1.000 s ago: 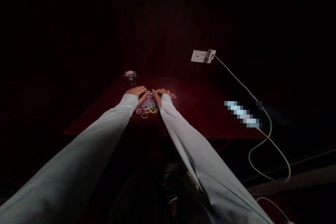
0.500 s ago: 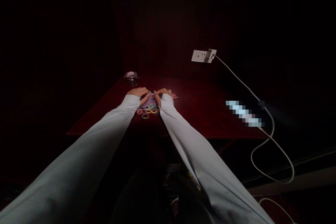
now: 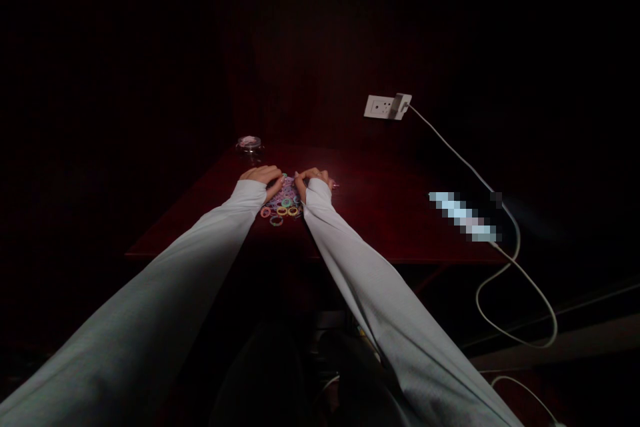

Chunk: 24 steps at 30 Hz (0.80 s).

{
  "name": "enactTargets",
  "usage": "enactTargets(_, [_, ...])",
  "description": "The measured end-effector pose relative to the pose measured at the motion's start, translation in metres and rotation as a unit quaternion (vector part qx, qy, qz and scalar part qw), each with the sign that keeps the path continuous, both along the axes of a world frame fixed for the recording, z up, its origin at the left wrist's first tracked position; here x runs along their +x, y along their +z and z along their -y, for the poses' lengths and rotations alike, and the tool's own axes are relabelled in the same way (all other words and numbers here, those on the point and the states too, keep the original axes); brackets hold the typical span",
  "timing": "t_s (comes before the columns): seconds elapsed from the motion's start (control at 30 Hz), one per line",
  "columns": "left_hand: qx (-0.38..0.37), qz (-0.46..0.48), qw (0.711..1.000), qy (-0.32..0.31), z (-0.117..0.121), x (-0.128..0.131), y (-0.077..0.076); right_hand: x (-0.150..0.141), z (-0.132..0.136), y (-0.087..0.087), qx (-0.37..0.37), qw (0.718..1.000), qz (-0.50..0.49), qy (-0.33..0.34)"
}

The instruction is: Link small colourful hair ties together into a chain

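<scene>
Both arms stretched forward, converging. Left hand (image 3: 263,176) and right hand (image 3: 315,177) palm-down, flanking colourful rings (image 3: 286,203) piled between them on red table (image 3: 380,227). Fingers bent; cannot tell whether gripping.

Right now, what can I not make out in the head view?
Head view:
What the left hand and right hand grip, if anything: hidden by their backs.
Number of colourful rings: too small, partly covered by hands.
Contents of round container: too small, dark.
Details of pale strip: blurred by pixel blocks.
</scene>
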<state>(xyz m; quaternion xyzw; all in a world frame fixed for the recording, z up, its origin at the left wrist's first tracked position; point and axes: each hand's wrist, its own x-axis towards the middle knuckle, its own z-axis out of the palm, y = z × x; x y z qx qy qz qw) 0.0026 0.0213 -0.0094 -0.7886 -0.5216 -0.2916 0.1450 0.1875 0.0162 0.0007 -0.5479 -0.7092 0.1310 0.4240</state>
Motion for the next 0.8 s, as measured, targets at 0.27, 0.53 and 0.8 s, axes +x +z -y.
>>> enactTargets(0.27, [0.026,0.001,1.000,0.009,0.0022,0.0008,0.0000,0.0006,-0.0015,-0.0025,0.014,1.000,-0.012,-0.002])
enactTargets(0.53, [0.024,-0.007,1.000,0.002,-0.0020,-0.0025,-0.0011,0.0003,-0.0008,-0.0016,0.007,1.000,-0.010,-0.014])
enactTargets(0.8, [0.037,0.004,0.999,0.024,-0.0034,-0.0002,-0.0068,0.0013,-0.0026,-0.0015,-0.001,1.000,-0.001,-0.024])
